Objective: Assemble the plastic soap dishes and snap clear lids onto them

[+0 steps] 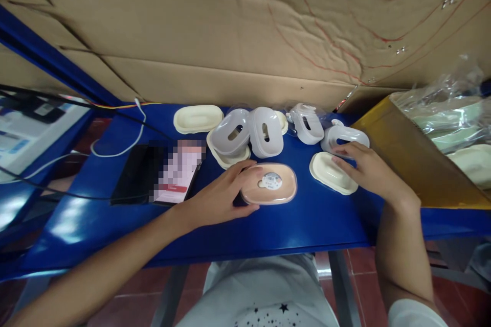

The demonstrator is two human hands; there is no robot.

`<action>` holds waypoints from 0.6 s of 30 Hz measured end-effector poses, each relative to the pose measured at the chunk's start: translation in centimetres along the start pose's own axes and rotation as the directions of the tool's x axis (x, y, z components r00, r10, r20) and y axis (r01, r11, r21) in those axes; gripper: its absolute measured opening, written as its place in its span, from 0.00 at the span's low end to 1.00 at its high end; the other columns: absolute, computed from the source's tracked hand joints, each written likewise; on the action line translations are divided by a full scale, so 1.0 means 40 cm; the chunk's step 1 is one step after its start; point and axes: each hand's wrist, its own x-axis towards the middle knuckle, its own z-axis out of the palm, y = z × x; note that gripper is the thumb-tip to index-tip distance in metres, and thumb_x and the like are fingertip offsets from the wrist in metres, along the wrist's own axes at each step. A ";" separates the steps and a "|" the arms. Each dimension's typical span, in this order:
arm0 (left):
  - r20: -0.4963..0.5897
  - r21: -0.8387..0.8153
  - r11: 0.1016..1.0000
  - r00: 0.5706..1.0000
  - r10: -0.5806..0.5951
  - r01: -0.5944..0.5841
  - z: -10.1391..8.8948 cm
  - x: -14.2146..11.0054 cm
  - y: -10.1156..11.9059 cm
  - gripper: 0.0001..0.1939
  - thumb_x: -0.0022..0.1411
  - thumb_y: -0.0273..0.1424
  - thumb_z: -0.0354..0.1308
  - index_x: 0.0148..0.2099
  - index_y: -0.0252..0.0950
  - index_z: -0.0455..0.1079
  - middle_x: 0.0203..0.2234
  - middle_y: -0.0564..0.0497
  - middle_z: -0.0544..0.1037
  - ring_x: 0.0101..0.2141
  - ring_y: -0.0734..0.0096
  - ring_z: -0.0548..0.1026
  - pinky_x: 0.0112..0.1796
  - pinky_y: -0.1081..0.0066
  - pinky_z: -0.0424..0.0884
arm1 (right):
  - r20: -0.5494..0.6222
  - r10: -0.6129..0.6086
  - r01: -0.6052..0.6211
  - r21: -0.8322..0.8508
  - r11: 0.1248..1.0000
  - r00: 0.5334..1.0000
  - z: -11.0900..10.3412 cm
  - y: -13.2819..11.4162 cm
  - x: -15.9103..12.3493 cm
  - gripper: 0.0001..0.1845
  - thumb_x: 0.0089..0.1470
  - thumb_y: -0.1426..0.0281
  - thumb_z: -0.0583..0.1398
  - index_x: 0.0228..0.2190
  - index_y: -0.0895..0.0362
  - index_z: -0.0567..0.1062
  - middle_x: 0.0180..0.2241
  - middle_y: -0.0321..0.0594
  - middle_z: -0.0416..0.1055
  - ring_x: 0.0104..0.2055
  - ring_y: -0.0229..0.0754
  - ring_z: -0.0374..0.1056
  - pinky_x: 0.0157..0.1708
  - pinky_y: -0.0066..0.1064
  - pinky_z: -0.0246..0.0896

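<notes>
The left hand (219, 195) clasped the left end of the peach oval box (278, 193), long axis left-to-right, while the right hand (371, 169), loosely open, was nearest the cream oval tray (332, 176) rightward, contact unclear.

On my feed that box (270, 195) is peachy with a white sticker (273, 180); trays (197, 119) are cream, covers (256, 130) whitish, table (291, 230) solid blue, cardboard (184, 20) brown with red squiggles (387, 40).

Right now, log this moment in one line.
left hand: holds peach container | right hand: near cream tray | surface: blue table
</notes>
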 end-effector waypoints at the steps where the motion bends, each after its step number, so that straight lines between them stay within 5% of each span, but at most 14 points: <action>1: -0.034 0.031 1.000 0.999 0.002 -0.001 0.002 0.001 0.009 0.42 0.70 0.35 0.67 0.78 0.45 0.52 0.73 0.36 0.59 0.72 0.42 0.63 0.71 0.44 0.66 | 0.007 0.019 -0.019 -0.008 1.000 1.000 0.000 0.006 -0.002 0.22 0.72 0.51 0.57 0.54 0.52 0.79 0.54 0.50 0.81 0.56 0.61 0.78 0.58 0.60 0.73; 5: -0.188 0.268 0.962 0.976 0.108 -0.055 0.024 -0.001 0.059 0.34 0.72 0.27 0.62 0.75 0.42 0.59 0.77 0.35 0.52 0.75 0.39 0.57 0.71 0.41 0.63 | 0.025 0.039 -0.038 -0.018 0.999 0.999 -0.002 0.007 -0.011 0.22 0.72 0.53 0.57 0.56 0.53 0.79 0.56 0.52 0.80 0.59 0.62 0.77 0.61 0.61 0.71; 10: -0.116 0.476 0.861 0.958 0.263 -0.179 0.053 -0.003 0.105 0.27 0.73 0.31 0.65 0.71 0.44 0.66 0.74 0.38 0.62 0.73 0.42 0.62 0.72 0.38 0.56 | 0.049 -0.016 0.009 0.134 0.991 0.999 -0.021 -0.003 -0.024 0.20 0.73 0.57 0.55 0.58 0.48 0.78 0.59 0.47 0.79 0.61 0.58 0.76 0.62 0.55 0.72; 16: -0.081 0.350 0.931 0.986 0.143 -0.106 0.032 0.019 0.073 0.30 0.73 0.35 0.66 0.72 0.42 0.62 0.71 0.36 0.66 0.71 0.42 0.65 0.66 0.41 0.69 | -0.206 -0.004 -0.005 -0.041 0.999 0.979 -0.027 -0.022 -0.071 0.23 0.72 0.56 0.58 0.63 0.46 0.75 0.65 0.50 0.72 0.68 0.65 0.68 0.67 0.66 0.64; 18: -0.083 0.301 0.949 0.988 0.129 -0.099 0.025 0.024 0.060 0.32 0.75 0.36 0.65 0.75 0.43 0.59 0.71 0.37 0.67 0.70 0.44 0.66 0.65 0.42 0.70 | -0.176 -0.053 0.053 -0.004 0.999 0.983 -0.018 -0.069 -0.090 0.24 0.73 0.58 0.58 0.66 0.45 0.71 0.68 0.49 0.69 0.71 0.63 0.65 0.69 0.63 0.62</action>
